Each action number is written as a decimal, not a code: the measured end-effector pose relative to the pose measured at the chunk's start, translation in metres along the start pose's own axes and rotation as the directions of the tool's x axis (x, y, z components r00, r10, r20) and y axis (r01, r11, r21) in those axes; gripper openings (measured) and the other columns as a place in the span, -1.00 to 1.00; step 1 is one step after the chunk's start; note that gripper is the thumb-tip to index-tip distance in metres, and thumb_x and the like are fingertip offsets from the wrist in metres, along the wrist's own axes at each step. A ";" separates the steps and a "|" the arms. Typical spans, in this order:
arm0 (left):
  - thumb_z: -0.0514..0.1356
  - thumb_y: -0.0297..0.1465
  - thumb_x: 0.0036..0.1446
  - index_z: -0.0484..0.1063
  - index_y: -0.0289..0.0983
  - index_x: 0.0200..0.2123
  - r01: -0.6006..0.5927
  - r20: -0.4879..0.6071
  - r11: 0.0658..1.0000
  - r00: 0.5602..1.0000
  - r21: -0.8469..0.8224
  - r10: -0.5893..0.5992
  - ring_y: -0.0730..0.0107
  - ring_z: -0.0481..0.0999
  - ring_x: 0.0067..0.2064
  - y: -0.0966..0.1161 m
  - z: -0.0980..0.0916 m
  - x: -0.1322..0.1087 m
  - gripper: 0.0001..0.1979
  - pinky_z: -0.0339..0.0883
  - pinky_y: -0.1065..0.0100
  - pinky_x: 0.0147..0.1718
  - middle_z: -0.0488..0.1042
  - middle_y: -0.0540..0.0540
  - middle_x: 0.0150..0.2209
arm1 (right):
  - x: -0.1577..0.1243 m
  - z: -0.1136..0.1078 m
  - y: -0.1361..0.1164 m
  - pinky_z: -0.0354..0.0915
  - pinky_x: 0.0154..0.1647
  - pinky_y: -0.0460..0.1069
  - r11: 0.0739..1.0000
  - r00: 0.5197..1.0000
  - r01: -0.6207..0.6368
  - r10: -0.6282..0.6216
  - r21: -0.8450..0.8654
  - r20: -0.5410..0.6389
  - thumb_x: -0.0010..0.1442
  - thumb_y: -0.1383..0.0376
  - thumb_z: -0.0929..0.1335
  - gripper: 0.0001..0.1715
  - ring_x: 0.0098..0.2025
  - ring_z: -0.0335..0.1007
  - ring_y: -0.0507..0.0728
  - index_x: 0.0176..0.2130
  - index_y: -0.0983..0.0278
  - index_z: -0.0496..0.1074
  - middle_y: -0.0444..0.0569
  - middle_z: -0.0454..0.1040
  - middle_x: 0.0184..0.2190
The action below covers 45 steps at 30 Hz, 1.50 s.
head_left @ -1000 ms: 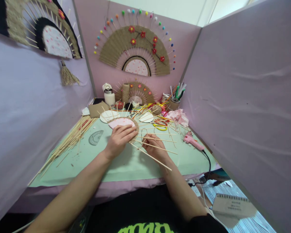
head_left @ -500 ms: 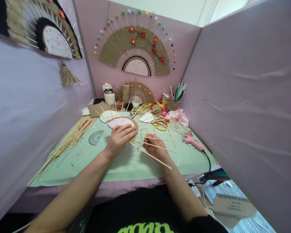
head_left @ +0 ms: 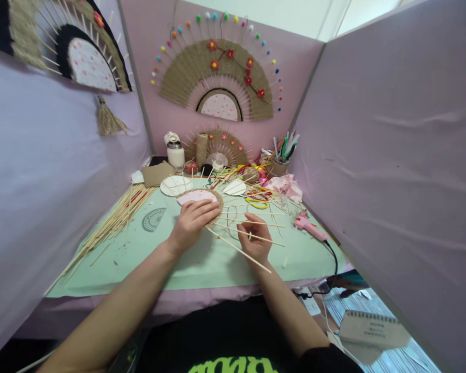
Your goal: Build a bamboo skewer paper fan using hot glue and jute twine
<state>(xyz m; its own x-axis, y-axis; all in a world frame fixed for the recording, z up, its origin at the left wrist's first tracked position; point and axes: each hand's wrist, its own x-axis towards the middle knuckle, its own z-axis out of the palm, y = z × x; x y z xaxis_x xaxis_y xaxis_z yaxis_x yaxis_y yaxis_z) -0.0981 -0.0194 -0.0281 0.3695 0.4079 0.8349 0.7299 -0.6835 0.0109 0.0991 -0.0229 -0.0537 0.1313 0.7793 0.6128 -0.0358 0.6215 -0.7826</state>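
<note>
Rests the left hand on a half-round fan, near the middle of the green cloth. Covers part of the spotted face with fingers stretched out and close together; cannot tell whether also gripping from below, with the thumb hidden. Has the fan's straight edge, the long axis, slanting from far left to near right, with the rounded rim facing away and to the right. Has thin sticks fanning outward from that rim, with the nearest pointing down to the right, across the right wrist.

Holds the right hand among these sticks, apart from the left, with fingers curled toward the thumb; cannot tell whether pinching anything. Shows a thin loop of string between rim and right hand.

Has a cream bottle upright at the back, with the white lid tipped open; cannot see inside. Has a brown cup at the far right, filled with green-handled pliers and whitish rods, all standing on end.
</note>
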 end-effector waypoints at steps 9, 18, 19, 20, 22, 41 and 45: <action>0.03 -0.52 0.27 0.38 -0.16 0.05 -0.023 0.035 0.998 0.999 -0.058 0.025 0.35 0.35 0.16 0.002 0.000 0.000 -0.66 0.15 0.20 0.07 0.48 -0.12 0.05 | 0.008 -0.004 -0.008 0.23 -0.52 -0.03 0.997 0.992 0.029 -0.019 -0.078 0.127 0.02 0.26 0.44 -0.75 -0.58 0.21 -0.01 -0.22 0.14 0.48 -0.07 0.49 -0.40; 0.01 -0.50 0.28 0.39 -0.15 0.06 -0.021 0.046 0.998 0.999 -0.053 0.024 0.34 0.35 0.17 0.001 0.001 0.000 -0.66 0.16 0.19 0.07 0.48 -0.12 0.05 | 0.011 -0.006 -0.011 0.23 -0.55 -0.04 0.989 0.990 0.093 -0.080 -0.112 0.115 0.00 0.29 0.44 -0.83 -0.60 0.22 -0.01 -0.30 0.14 0.51 -0.09 0.51 -0.44; 0.02 -0.50 0.27 0.38 -0.15 0.06 -0.028 0.045 0.998 0.999 -0.053 0.030 0.33 0.35 0.17 0.001 0.001 0.000 -0.66 0.16 0.19 0.07 0.48 -0.13 0.05 | 0.011 -0.005 -0.011 0.23 -0.55 -0.04 0.989 0.990 0.098 -0.086 -0.113 0.112 0.00 0.30 0.44 -0.82 -0.61 0.23 -0.01 -0.29 0.14 0.51 -0.09 0.51 -0.44; 0.02 -0.51 0.27 0.38 -0.15 0.06 -0.035 0.042 0.998 0.998 -0.053 0.037 0.33 0.35 0.17 0.001 0.001 0.000 -0.65 0.16 0.19 0.06 0.48 -0.13 0.05 | 0.011 -0.005 -0.011 0.22 -0.55 -0.04 0.988 0.989 0.104 -0.091 -0.115 0.113 -0.01 0.31 0.44 -0.80 -0.61 0.23 -0.01 -0.28 0.14 0.51 -0.09 0.51 -0.44; 0.04 -0.52 0.26 0.37 -0.16 0.07 -0.045 0.043 0.998 0.998 -0.053 0.048 0.33 0.34 0.17 0.001 0.001 0.000 -0.65 0.16 0.19 0.07 0.48 -0.12 0.05 | 0.011 -0.005 -0.011 0.22 -0.55 -0.04 0.985 0.987 0.118 -0.103 -0.122 0.120 0.00 0.32 0.44 -0.79 -0.61 0.23 -0.01 -0.27 0.13 0.50 -0.11 0.50 -0.47; 0.02 -0.49 0.28 0.39 -0.14 0.05 -0.045 0.048 0.998 0.998 -0.048 0.047 0.34 0.34 0.17 0.002 0.001 0.000 -0.67 0.14 0.19 0.06 0.49 -0.11 0.04 | 0.009 -0.006 -0.009 0.22 -0.52 -0.05 0.986 0.990 0.097 -0.081 -0.134 0.118 0.00 0.35 0.41 -0.80 -0.61 0.15 -0.03 -0.29 0.14 0.50 -0.12 0.48 -0.47; 0.04 -0.48 0.27 0.39 -0.15 0.04 -0.049 0.052 0.998 0.997 -0.035 0.050 0.32 0.35 0.16 0.002 0.001 0.000 -0.68 0.12 0.17 0.07 0.50 -0.12 0.03 | 0.008 -0.006 -0.009 0.21 -0.54 -0.05 0.985 0.990 0.107 -0.093 -0.135 0.104 0.00 0.35 0.42 -0.80 -0.62 0.15 -0.03 -0.29 0.15 0.50 -0.13 0.47 -0.48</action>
<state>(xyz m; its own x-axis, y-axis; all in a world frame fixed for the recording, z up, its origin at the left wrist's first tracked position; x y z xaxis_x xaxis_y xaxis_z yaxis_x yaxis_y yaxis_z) -0.0966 -0.0201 -0.0283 0.4349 0.4036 0.8049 0.6905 -0.7233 -0.0104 0.1060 -0.0222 -0.0424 0.0301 0.7223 0.6909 0.1129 0.6843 -0.7204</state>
